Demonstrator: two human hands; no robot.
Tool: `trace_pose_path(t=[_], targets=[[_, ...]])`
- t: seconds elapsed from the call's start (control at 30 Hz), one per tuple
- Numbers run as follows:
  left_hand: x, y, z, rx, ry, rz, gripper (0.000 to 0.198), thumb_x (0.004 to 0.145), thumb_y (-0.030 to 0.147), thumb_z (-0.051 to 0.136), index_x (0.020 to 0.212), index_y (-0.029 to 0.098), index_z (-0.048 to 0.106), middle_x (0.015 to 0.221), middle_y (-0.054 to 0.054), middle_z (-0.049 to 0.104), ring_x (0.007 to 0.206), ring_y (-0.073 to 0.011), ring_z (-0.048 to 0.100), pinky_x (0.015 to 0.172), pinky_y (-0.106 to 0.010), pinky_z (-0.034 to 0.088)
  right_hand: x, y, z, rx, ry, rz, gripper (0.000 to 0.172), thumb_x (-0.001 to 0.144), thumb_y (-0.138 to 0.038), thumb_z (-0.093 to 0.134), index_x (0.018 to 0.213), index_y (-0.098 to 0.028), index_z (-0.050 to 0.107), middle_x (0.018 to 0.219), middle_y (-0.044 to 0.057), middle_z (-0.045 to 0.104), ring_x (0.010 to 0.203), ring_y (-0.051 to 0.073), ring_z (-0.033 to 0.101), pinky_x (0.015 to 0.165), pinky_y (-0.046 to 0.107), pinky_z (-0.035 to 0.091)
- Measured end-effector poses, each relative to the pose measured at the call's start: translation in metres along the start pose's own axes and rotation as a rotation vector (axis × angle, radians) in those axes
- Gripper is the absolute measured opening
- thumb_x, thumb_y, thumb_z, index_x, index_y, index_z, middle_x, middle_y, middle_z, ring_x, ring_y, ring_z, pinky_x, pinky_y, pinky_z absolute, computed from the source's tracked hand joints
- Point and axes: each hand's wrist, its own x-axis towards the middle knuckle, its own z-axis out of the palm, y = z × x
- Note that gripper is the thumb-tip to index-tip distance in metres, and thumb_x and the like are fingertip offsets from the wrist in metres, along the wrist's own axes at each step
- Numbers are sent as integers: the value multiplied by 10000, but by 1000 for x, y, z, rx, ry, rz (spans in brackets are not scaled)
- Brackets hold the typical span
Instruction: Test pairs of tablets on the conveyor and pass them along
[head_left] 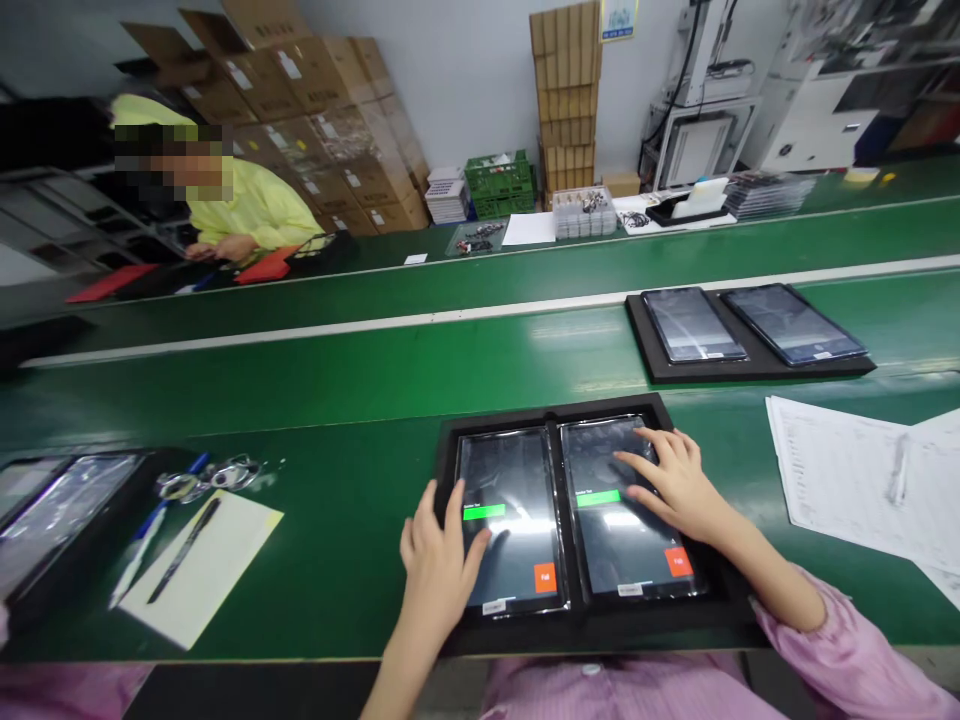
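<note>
Two tablets lie side by side in a black foam tray [555, 628] in front of me, screens up and lit. Each shows a green bar and a red "Fail" box. My left hand [439, 555] rests at the left edge of the left tablet [514, 470], fingers spread, thumb over its screen. Over the upper right part of the right tablet [637, 550] is my right hand [679, 485], its fingers stretched out and apart. Whether the fingertips touch the glass, I cannot tell. Neither hand grips anything.
Another foam tray [757, 374] with two dark tablets sits at the back right. Printed sheets [847, 480] with a pen lie right. Left are a cream notepad [187, 590], a black pen [184, 550], cables and more tablets. A co-worker in yellow [262, 200] sits across the green bench.
</note>
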Motion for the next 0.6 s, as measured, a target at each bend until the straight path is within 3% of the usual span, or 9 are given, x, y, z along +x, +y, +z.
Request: trace_pose_path(t=[0.07, 0.13, 0.23, 0.33, 0.4, 0.5, 0.6], targets=[[37, 5, -8, -54, -119, 249, 457, 1042, 392, 403, 1434, 169, 481, 1469, -183, 435, 1351, -336, 440, 1123, -572, 359, 16, 15, 2, -35, -24, 15, 299, 1030, -369, 523, 1251, -236, 673, 1372, 192, 439, 1236, 385, 398, 1025, 618, 339], [75, 17, -10, -118, -256, 483, 461, 1030, 341, 458, 1470, 208, 431, 1479, -140, 459, 1335, -291, 478, 1137, -489, 382, 32, 26, 6, -48, -29, 65, 269, 1029, -351, 526, 1198, -233, 700, 1370, 182, 454, 1234, 374, 406, 1008, 577, 372], [112, 42, 4, -128, -254, 600, 651, 1007, 312, 528, 1565, 189, 217, 1577, -185, 305, 1376, -316, 439, 1108, -482, 420, 47, 28, 15, -98, 13, 140, 253, 1028, -339, 534, 1146, -220, 723, 1348, 174, 489, 1218, 357, 432, 1005, 533, 386], [118, 56, 27, -85, -178, 691, 713, 1005, 369, 566, 1576, 218, 166, 1611, -203, 206, 1453, -371, 301, 1147, -585, 323, 48, 22, 20, -209, 47, 153, 290, 1012, -382, 593, 1215, -211, 709, 1386, 193, 472, 1238, 364, 419, 1030, 529, 360], [113, 55, 36, -85, -149, 720, 709, 1002, 434, 575, 1573, 251, 197, 1597, -197, 236, 1453, -389, 285, 1141, -601, 303, 45, 18, 19, -239, 48, 155, 326, 1001, -407, 623, 1250, -213, 701, 1404, 204, 460, 1248, 369, 409, 1039, 533, 347], [107, 47, 36, -164, -151, 681, 673, 1008, 486, 540, 1565, 235, 257, 1431, -187, 448, 1298, -355, 479, 1071, -520, 388, 41, 18, 15, -150, 34, 131, 232, 1006, -388, 616, 1037, -226, 780, 1386, 171, 485, 1238, 355, 413, 1038, 516, 348], [108, 41, 29, -275, -145, 609, 614, 1039, 498, 430, 1548, 183, 293, 1237, -154, 549, 1081, -296, 590, 971, -466, 448, 40, 20, 13, -65, 28, 100, 276, 1018, -345, 590, 865, -219, 782, 1361, 145, 503, 1237, 339, 414, 1045, 503, 342]])
